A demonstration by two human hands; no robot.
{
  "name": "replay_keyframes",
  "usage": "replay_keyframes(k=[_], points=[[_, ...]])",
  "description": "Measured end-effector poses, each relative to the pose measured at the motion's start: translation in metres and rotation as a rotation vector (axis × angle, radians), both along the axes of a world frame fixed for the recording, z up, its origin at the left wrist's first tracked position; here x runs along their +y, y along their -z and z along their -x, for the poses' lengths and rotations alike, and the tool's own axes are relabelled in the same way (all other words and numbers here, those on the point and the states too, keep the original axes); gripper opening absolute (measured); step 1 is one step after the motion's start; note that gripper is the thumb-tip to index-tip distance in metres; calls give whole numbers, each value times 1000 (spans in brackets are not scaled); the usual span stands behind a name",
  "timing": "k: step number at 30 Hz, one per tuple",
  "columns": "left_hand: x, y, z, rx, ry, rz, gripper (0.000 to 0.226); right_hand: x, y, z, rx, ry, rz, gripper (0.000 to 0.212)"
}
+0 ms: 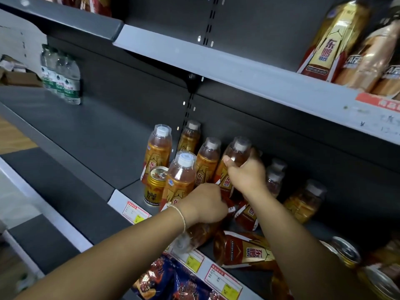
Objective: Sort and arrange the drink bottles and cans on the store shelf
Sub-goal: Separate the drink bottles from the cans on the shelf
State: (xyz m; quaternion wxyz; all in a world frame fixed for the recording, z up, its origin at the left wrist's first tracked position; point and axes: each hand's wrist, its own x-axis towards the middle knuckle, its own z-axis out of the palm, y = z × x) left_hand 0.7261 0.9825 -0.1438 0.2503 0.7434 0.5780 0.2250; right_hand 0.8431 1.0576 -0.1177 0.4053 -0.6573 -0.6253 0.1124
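Observation:
Several amber drink bottles with gold-and-red labels stand on the dark middle shelf (pixel 91 135). My right hand (pixel 246 176) grips one upright bottle (pixel 234 156) around its shoulder, near the back. My left hand (pixel 205 203) holds a tipped bottle (pixel 194 233) whose cap end points toward the shelf's front edge. In front of the upright group stands a bottle (pixel 179 180) with a gold can (pixel 154 186) at its left. Another bottle (pixel 242 250) lies flat near the front edge. Further bottles (pixel 303 202) stand to the right, in shadow.
Water bottles (pixel 62 76) stand at the shelf's far left. The upper shelf (pixel 238 68) carries tall gold bottles (pixel 331 40) at the right. Cans (pixel 346 252) sit at the lower right. Price tags (pixel 135 213) line the front edge; snack bags (pixel 173 280) lie below.

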Motion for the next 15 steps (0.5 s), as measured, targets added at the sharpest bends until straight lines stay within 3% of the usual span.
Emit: replay_keyframes(k=[5, 11, 15], points=[[-5, -2, 2, 60, 33, 22, 20, -5, 7, 2, 15, 15, 27, 38], [-15, 1, -1, 179, 108, -6, 9, -5, 7, 3, -45, 4, 64, 40], [-18, 6, 1, 207, 102, -96, 15, -5, 15, 6, -49, -13, 59, 26]])
